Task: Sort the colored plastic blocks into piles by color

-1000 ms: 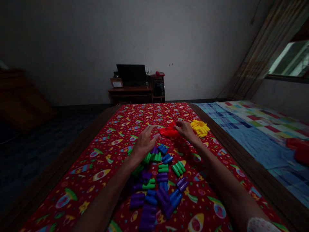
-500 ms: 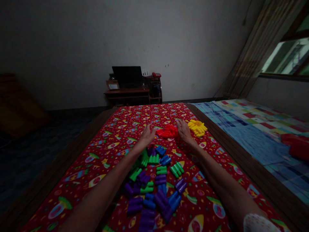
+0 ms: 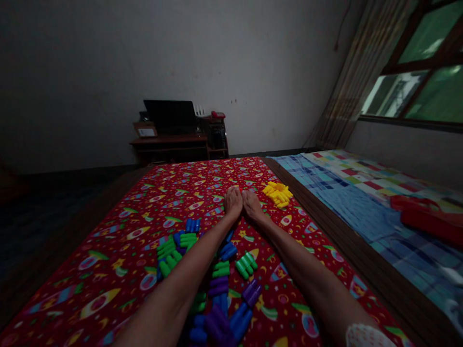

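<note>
My left hand (image 3: 233, 199) and my right hand (image 3: 251, 202) are side by side with fingers curled inward, nearly touching, past the middle of the red cloth (image 3: 202, 190). They close around the spot of the red building blocks, which the hands now hide. Just right of my right hand lies a heap of yellow blocks (image 3: 278, 194). Nearer to me, under and beside my left forearm, are scattered green blocks (image 3: 246, 265), purple blocks (image 3: 251, 293) and blue blocks (image 3: 193, 225). My left forearm covers part of them.
Beyond the cloth's far end stands a desk (image 3: 170, 140) with a black monitor (image 3: 170, 115) and a red telephone (image 3: 218, 115). On the right is a surface with a blue checked sheet (image 3: 336, 202), and a red bag (image 3: 430, 221) lies on it. A window (image 3: 430, 72) is at upper right.
My hands have come together from both sides of the red blocks, which are now out of sight behind them. The view has turned to the right.
</note>
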### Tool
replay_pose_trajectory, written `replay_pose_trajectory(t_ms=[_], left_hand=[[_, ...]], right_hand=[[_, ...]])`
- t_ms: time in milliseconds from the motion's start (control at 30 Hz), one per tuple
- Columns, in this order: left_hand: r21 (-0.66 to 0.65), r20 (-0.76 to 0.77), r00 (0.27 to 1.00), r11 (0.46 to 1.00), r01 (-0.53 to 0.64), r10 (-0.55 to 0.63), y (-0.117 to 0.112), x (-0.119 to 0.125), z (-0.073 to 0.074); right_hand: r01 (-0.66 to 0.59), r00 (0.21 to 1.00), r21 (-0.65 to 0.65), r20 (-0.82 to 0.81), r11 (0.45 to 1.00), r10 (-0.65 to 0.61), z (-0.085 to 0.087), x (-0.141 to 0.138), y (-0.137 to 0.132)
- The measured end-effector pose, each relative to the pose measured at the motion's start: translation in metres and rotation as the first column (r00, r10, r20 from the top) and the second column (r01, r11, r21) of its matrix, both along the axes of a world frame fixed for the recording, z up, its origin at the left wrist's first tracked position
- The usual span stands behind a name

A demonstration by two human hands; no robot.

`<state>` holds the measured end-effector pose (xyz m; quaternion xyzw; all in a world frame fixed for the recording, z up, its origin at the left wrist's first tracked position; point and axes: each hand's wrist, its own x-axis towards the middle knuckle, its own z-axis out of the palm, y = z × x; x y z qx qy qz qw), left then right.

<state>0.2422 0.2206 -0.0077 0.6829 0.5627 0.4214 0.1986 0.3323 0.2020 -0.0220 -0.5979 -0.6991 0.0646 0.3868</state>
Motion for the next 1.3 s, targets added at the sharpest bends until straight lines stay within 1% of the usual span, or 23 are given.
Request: replay_pose_trajectory(t_ms=[67,133,200,267,333,433,500,533,633,700,767,933,1100,1200,1300], left_hand=[[0.002,0.01,1.0,1.0,0.01,-0.01,0.006,0.001,-0.001],[0.005,0.022,1.0,1.0,0.018,-0.018,0.01,0.002,-0.002],[0.013,0.036,0.999,0.999,0.029,-0.03,0.013,0.001,-0.002],[0.023,0.05,0.998,0.999,0.04,-0.041,0.015,-0.002,0.0],[0.033,0.067,0.996,0.998,0.049,-0.051,0.017,-0.008,0.002],[0.053,0.094,0.993,0.997,0.06,-0.065,0.018,-0.019,0.009],[0.061,0.103,0.992,0.996,0.064,-0.07,0.017,-0.026,0.014],[0.063,0.103,0.992,0.996,0.064,-0.07,0.016,-0.029,0.016],[0.063,0.086,0.994,0.996,0.064,-0.069,0.011,-0.038,0.024],[0.063,0.064,0.995,0.995,0.071,-0.075,0.005,-0.044,0.028],[0.067,0.041,0.996,0.994,0.083,-0.085,-0.003,-0.052,0.031],[0.12,-0.062,0.988,0.981,0.151,-0.144,-0.019,-0.077,0.037],[0.13,-0.098,0.981,0.975,0.178,-0.166,-0.036,-0.108,0.05],[0.126,-0.116,0.979,0.975,0.184,-0.169,-0.053,-0.127,0.059],[0.107,-0.135,0.977,0.978,0.181,-0.166,-0.078,-0.149,0.064]], right_hand=[[0.007,1.0,-0.029,-0.009,1.0,-0.007,0.001,-0.002,0.004],[0.015,1.0,-0.025,-0.023,1.0,-0.015,0.003,-0.002,0.006],[0.03,0.998,0.025,-0.048,0.999,-0.028,0.008,0.002,0.005],[0.064,0.996,0.096,-0.064,0.993,-0.058,0.015,0.014,-0.001],[0.104,0.995,0.145,-0.021,0.984,-0.102,0.024,0.037,-0.013],[0.176,0.968,0.166,0.152,0.97,-0.202,0.031,0.083,-0.035],[0.216,0.93,0.145,0.271,0.966,-0.248,0.027,0.112,-0.049],[0.222,0.916,0.123,0.314,0.967,-0.25,0.022,0.124,-0.054],[0.215,0.908,0.03,0.361,0.976,-0.211,0.003,0.146,-0.058],[0.215,0.919,-0.021,0.343,0.976,-0.195,-0.006,0.15,-0.053],[0.212,0.928,-0.045,0.321,0.976,-0.187,-0.011,0.15,-0.043],[0.179,0.939,-0.057,0.309,0.982,-0.153,-0.01,0.151,-0.021],[0.146,0.944,-0.044,0.305,0.988,-0.126,-0.011,0.153,-0.009],[0.126,0.949,-0.03,0.296,0.992,-0.112,-0.011,0.154,-0.008],[0.136,0.951,-0.043,0.284,0.99,-0.119,-0.009,0.155,-0.01]])
